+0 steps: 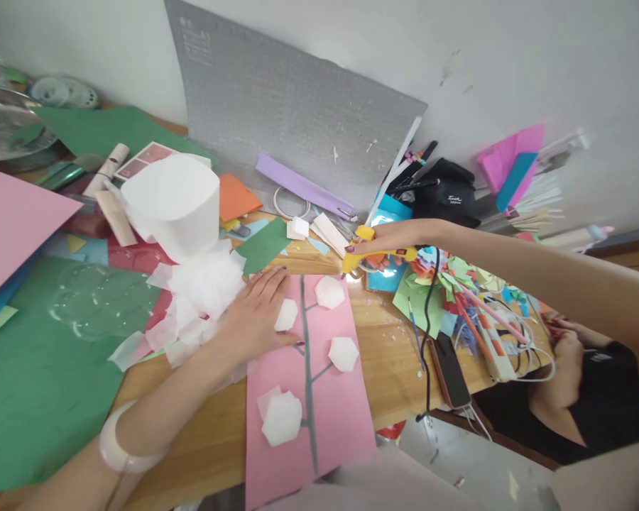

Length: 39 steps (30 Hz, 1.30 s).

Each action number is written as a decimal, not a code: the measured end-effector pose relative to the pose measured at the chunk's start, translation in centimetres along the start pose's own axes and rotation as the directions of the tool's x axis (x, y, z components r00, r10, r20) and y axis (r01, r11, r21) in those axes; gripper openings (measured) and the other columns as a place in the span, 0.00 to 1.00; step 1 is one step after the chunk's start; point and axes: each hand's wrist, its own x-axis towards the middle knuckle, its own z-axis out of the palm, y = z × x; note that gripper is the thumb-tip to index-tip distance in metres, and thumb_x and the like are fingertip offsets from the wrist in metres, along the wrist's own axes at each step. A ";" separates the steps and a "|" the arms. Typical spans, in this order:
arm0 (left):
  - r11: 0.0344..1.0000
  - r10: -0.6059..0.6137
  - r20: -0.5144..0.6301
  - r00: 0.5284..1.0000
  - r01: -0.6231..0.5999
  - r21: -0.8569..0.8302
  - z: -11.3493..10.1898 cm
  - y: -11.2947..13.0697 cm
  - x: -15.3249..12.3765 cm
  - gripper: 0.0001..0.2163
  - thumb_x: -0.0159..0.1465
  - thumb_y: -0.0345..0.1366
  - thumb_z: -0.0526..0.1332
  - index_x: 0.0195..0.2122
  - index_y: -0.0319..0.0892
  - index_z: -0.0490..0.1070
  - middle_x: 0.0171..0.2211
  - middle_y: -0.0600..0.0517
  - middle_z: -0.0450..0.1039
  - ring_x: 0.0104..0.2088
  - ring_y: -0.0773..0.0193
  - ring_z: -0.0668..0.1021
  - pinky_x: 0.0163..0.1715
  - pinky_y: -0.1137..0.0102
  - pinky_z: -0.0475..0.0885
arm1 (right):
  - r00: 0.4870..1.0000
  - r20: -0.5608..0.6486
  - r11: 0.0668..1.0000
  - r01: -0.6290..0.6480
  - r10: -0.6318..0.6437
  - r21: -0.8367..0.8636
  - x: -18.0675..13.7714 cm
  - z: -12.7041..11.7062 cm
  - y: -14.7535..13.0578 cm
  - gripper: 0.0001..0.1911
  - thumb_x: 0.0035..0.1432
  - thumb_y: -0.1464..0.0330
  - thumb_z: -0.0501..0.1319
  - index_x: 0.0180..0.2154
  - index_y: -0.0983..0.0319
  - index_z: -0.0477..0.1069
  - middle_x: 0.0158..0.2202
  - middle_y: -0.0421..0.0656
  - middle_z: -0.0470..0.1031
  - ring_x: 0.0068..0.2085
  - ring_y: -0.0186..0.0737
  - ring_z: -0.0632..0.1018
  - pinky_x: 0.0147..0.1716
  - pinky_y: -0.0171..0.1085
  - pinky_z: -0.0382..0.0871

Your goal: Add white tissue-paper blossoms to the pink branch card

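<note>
Nearest is a white bangle (pixel 120 441), worn above the left hand (pixel 255 305), which lies palm down, fingers parted, on the upper left of a pink sheet (pixel 343 419) bearing a grey branching stem (pixel 307 355) and white hexagons (pixel 282 419). The right hand (pixel 391 233) is wrapped around a yellow glue gun (pixel 353 262), its tip near the sheet's top right corner.
</note>
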 end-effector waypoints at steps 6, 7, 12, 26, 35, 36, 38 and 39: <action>1.000 0.021 -0.043 0.999 -0.021 -0.007 0.3 -0.1 0.0 0.47 0.55 0.57 0.67 0.66 0.30 0.55 0.69 0.32 0.54 0.69 0.41 0.59 0.68 0.49 0.55 | 0.988 -0.145 0.998 0.057 -0.059 -0.020 -2.9 1.8 -2.8 0.31 0.57 0.40 0.54 0.31 0.61 0.73 0.30 0.47 0.78 0.27 0.38 0.76 0.22 0.35 0.68; 1.000 0.030 -0.053 0.998 -0.030 -0.005 0.4 -0.1 0.0 0.47 0.54 0.57 0.67 0.66 0.30 0.56 0.68 0.32 0.54 0.69 0.41 0.59 0.68 0.49 0.55 | 0.983 -0.169 0.998 0.065 -0.065 -0.008 -3.3 2.6 -3.6 0.31 0.58 0.40 0.53 0.31 0.61 0.73 0.29 0.46 0.77 0.26 0.37 0.75 0.22 0.34 0.67; 0.998 0.057 -0.074 0.996 -0.057 -0.007 0.8 -0.4 0.0 0.47 0.54 0.57 0.66 0.65 0.28 0.56 0.68 0.30 0.54 0.69 0.41 0.58 0.68 0.51 0.53 | 0.963 -0.269 0.992 -0.038 0.003 -0.124 -4.0 5.7 -7.6 0.35 0.60 0.39 0.49 0.21 0.62 0.69 0.22 0.44 0.74 0.21 0.33 0.71 0.25 0.34 0.67; 0.997 0.068 -0.075 0.995 -0.071 -0.041 0.5 -0.1 -0.3 0.48 0.53 0.57 0.68 0.65 0.26 0.55 0.67 0.30 0.56 0.69 0.41 0.56 0.68 0.54 0.50 | 0.940 -0.300 0.909 -0.263 0.165 -0.324 -1.3 7.0 -11.2 0.37 0.57 0.36 0.47 0.20 0.61 0.70 0.22 0.47 0.77 0.25 0.41 0.77 0.30 0.37 0.67; 0.996 0.087 -0.073 0.994 -0.089 -0.021 0.6 -0.1 -0.5 0.48 0.55 0.58 0.67 0.65 0.23 0.56 0.67 0.29 0.55 0.69 0.41 0.57 0.69 0.55 0.48 | 0.939 -0.289 0.868 -0.293 0.184 -0.402 -0.3 6.9 -11.7 0.35 0.57 0.38 0.50 0.18 0.59 0.68 0.16 0.46 0.72 0.24 0.44 0.76 0.30 0.40 0.68; 0.996 0.086 -0.073 0.994 -0.088 -0.022 0.5 -0.1 -0.5 0.48 0.55 0.58 0.66 0.65 0.23 0.56 0.67 0.29 0.55 0.69 0.41 0.57 0.69 0.54 0.48 | 0.941 -0.286 0.866 -0.291 0.182 -0.405 -0.3 6.9 -11.7 0.34 0.57 0.38 0.50 0.18 0.60 0.69 0.17 0.46 0.72 0.24 0.44 0.76 0.30 0.40 0.68; 0.996 0.085 -0.073 0.994 -0.087 -0.020 0.6 -0.1 -0.4 0.47 0.55 0.58 0.66 0.65 0.25 0.56 0.68 0.29 0.55 0.69 0.41 0.57 0.68 0.53 0.49 | 0.941 -0.283 0.862 -0.295 0.186 -0.413 -0.3 6.9 -11.8 0.34 0.57 0.39 0.50 0.20 0.60 0.70 0.18 0.47 0.74 0.24 0.44 0.76 0.29 0.40 0.68; 0.996 0.086 -0.074 0.994 -0.088 -0.019 0.6 -0.1 -0.4 0.47 0.55 0.58 0.66 0.65 0.26 0.56 0.68 0.30 0.55 0.69 0.41 0.56 0.68 0.53 0.49 | 0.939 -0.284 0.858 -0.304 0.195 -0.415 -0.4 7.0 -12.0 0.34 0.57 0.39 0.50 0.21 0.61 0.71 0.19 0.47 0.75 0.25 0.43 0.77 0.29 0.40 0.67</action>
